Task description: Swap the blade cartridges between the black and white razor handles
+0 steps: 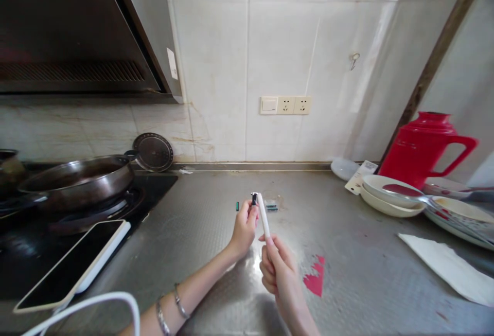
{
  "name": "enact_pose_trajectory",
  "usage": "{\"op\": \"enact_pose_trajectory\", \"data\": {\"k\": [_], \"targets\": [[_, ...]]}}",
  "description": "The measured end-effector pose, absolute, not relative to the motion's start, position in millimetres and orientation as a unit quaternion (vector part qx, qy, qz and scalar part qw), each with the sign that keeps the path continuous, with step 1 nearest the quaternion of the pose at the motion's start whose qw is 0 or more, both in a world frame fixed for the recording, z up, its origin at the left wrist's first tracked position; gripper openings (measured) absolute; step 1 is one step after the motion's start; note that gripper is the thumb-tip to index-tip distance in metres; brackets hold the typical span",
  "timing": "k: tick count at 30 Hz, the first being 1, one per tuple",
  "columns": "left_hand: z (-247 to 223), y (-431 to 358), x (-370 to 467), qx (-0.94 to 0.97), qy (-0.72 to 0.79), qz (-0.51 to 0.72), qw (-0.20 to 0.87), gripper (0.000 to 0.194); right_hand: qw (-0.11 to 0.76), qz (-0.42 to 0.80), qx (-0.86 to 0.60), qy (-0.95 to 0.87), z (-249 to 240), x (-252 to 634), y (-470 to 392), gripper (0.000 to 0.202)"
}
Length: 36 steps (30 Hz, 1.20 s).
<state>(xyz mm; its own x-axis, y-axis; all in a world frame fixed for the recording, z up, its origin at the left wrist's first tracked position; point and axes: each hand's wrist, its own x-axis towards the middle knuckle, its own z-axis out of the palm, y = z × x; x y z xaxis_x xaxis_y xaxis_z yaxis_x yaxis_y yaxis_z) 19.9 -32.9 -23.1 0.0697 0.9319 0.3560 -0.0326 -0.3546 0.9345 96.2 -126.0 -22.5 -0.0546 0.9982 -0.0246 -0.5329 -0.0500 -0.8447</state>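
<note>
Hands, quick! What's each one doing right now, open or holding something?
Left hand: closed, holding a small black object, perhaps a lighter.
Right hand: closed, holding a white stick, perhaps a candle.

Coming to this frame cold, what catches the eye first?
Probably the bright red jug at the right, behind the white bowls. Next, the two hands mid-frame over the metal counter: the left hand holds a small metal-topped black object, the right hand a white stick, tip close beside it. Then the ragged red patch on the counter, right of the right hand.
</note>
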Motion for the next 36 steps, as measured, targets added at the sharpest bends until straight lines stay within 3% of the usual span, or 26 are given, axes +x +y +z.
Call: {"op": "enact_pose_trajectory", "data": {"k": [36], "targets": [[-28.1, -34.5, 22.2, 0.6, 0.377, 0.553, 0.438, 0.021, 0.587, 0.678, -0.321, -0.303, -18.6, 100.5, -126.5, 0.038]]}}
